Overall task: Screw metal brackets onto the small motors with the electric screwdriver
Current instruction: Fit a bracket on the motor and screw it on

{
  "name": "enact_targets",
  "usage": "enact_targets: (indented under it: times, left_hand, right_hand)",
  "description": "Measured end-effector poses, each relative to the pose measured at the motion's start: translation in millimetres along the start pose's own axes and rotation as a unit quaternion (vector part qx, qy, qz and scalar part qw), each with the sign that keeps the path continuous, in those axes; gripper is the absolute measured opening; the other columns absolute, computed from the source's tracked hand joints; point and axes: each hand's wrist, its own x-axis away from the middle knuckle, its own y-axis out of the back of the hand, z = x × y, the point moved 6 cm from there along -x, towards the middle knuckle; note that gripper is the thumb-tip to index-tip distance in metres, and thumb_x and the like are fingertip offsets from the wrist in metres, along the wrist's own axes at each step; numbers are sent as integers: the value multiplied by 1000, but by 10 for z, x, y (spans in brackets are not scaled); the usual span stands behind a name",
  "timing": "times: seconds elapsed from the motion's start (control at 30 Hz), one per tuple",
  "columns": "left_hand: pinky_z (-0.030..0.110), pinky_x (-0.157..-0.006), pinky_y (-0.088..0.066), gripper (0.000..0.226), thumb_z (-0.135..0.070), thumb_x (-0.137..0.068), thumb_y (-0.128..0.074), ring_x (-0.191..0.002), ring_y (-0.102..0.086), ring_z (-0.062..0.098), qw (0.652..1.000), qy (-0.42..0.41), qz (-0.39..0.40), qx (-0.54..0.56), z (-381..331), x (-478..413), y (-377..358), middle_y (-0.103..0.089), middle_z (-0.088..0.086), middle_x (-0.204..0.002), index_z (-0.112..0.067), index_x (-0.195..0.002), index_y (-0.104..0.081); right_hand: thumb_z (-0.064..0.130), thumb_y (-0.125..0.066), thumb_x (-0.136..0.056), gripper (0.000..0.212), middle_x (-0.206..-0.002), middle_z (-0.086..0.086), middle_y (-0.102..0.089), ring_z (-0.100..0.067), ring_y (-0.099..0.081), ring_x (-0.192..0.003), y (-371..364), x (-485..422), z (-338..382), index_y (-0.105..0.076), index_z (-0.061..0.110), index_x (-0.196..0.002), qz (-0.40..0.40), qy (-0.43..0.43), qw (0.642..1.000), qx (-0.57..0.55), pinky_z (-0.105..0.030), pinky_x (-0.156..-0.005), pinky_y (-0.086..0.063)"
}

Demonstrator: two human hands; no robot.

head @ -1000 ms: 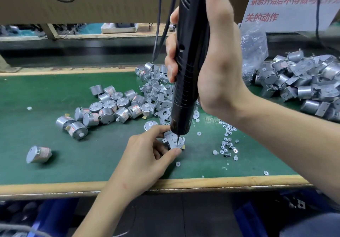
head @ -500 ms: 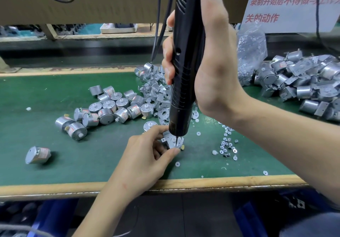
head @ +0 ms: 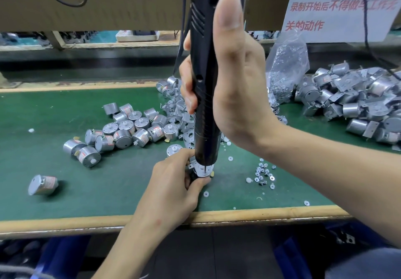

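2 hands grip: right hand (head: 234,88) screwdriver (head: 202,83), left hand (head: 173,183) motor (head: 200,171)

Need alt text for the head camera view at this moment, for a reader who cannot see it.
A person's right hand holds a black electric screwdriver upright, its bit pressed onto a bracket on a small motor that the left hand steadies on a green bench mat. Loose motors lie to the left, bracketed ones pile up at right, and small screws are scattered nearby.
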Motion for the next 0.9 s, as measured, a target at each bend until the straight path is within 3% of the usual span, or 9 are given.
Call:
enact_targets:
  times: [0.07,0.2,0.3,0.43,0.6,0.9]
  left_hand:
    - [11,-50,-34,54,-21,-79,-80,-55,-47,10,1000,0,-3,-4,-1,-2,-1,-54,-8,-69,-59,-83,-42]
    - [12,-50,-34,53,-22,-79,-79,-56,-48,10,1000,-5,-9,-13,1,2,-7,-55,-9,-70,-59,-83,-41]
    - [12,-51,-34,53,-22,-79,-79,-55,-49,12,1000,-8,-13,-16,7,4,-13,-55,-7,-68,-60,-84,-42]
    - [13,-52,-36,41,-22,-80,-80,-55,-50,14,1000,-3,-10,-8,42,6,-25,-49,-3,-53,-47,-95,-52]
    - [10,-60,-38,37,-23,-79,-81,-62,-53,7,1000,-4,-16,-17,32,12,-12,-48,-12,-53,-27,-112,-63]
    - [8,-60,-37,40,-26,-78,-81,-64,-54,3,1000,-8,-12,-19,11,11,-5,-50,-11,-55,-27,-114,-62]
  right_hand:
    - [41,-36,-98,55,-51,-9,-50,-23,-46,-39,-1,-5,2,-48,-12,-86,-5,5,1000,6,-27,-43,-38]
    - [38,-38,-99,44,-52,-10,-50,-23,-46,-39,5,16,11,-50,-1,-82,-11,17,1000,3,-29,-42,-39]
    - [40,-37,-99,49,-53,-8,-51,-22,-48,-41,60,8,1,-51,-5,-86,-25,4,1000,9,-30,-42,-40]
    - [47,-30,-98,50,-58,-7,-52,-22,-47,-44,160,-53,17,-52,3,-89,-3,-41,998,-42,-30,-47,-42]
    - [46,-27,-101,48,-64,-5,-53,-21,-47,-49,384,-164,128,-53,7,-91,10,-47,999,-25,-30,-51,-42]
    - [51,-30,-99,50,-63,-6,-55,-23,-48,-49,639,-27,-56,-54,8,-89,28,-100,994,29,-32,-50,-42]
